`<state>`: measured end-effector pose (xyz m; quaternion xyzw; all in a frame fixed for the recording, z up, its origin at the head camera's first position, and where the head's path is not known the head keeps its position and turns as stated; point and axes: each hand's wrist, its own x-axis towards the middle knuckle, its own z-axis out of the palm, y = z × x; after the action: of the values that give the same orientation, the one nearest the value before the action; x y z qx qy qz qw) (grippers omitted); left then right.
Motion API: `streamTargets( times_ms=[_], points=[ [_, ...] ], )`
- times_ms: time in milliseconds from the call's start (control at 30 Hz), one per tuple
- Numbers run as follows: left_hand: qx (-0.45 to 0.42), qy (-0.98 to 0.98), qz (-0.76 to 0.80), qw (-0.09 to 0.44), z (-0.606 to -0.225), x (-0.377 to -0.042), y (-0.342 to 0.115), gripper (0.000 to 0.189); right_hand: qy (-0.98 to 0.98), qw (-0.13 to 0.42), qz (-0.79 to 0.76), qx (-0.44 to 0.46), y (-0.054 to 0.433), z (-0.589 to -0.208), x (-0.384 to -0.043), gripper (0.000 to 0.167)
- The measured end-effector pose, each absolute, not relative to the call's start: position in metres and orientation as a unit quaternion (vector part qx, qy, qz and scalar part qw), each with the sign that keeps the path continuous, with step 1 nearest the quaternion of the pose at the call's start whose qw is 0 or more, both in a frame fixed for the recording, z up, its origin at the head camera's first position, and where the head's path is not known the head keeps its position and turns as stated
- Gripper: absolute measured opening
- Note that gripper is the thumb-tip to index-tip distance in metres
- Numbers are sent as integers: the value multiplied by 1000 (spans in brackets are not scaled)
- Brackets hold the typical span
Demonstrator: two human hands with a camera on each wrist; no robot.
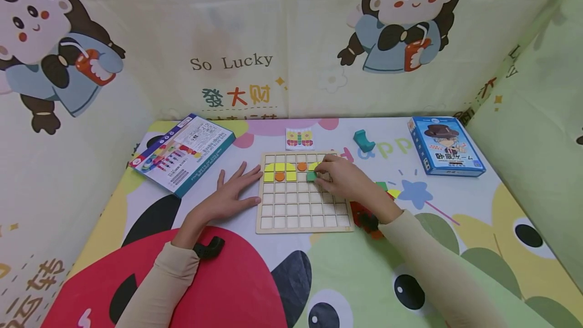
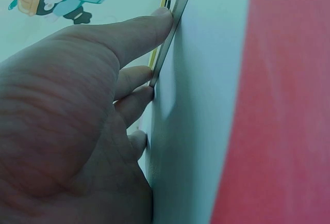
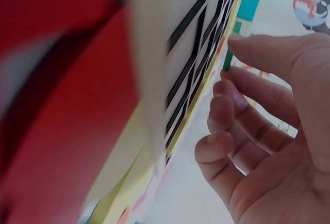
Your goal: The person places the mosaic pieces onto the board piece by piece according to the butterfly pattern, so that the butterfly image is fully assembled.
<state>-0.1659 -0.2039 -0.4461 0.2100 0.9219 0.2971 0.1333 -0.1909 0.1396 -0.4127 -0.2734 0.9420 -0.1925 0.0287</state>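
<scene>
The table is covered with a cloth printed in bright cartoon shapes. Cloth walls enclose it on the far side and both flanks, bearing cartoon figures and the words "So Lucky". One box lies at the far left; a blue box lies at the far right. Between them are a butterfly card and a curved green piece. A gridded board lies flat in the middle, with yellow tiles and orange discs set in cells of its upper rows. Red pieces lie just beside the board's right edge, partly under the right forearm.

Left hand: fingers extended and spread, thumb well apart from them; thumb and fingertips touch the board's left edge. Nothing is gripped.

Right hand: thumb and forefinger clamped on a green tile; the remaining fingers are bent inward toward the palm.

The green tile is between the right thumb and forefinger tips, at the upper part of the board, right of the middle. It is just below a yellow tile and well apart from the left fingers. Whether it touches the board cannot be determined.
</scene>
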Motion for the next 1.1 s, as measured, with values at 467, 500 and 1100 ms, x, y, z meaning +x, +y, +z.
streamTargets(
  times_ms=[467, 500, 1100],
  points=[
    [217, 920, 299, 131, -445, -167, -204, 84, 946, 43, -158, -280, 115, -408, -196, 33],
    [217, 920, 299, 131, -445, -167, -204, 84, 946, 44, -157, -282, 114, -407, -196, 33],
    [215, 919, 303, 133, -446, -166, -205, 84, 946, 51, -180, -263, 125, -405, -196, 31]
  ],
)
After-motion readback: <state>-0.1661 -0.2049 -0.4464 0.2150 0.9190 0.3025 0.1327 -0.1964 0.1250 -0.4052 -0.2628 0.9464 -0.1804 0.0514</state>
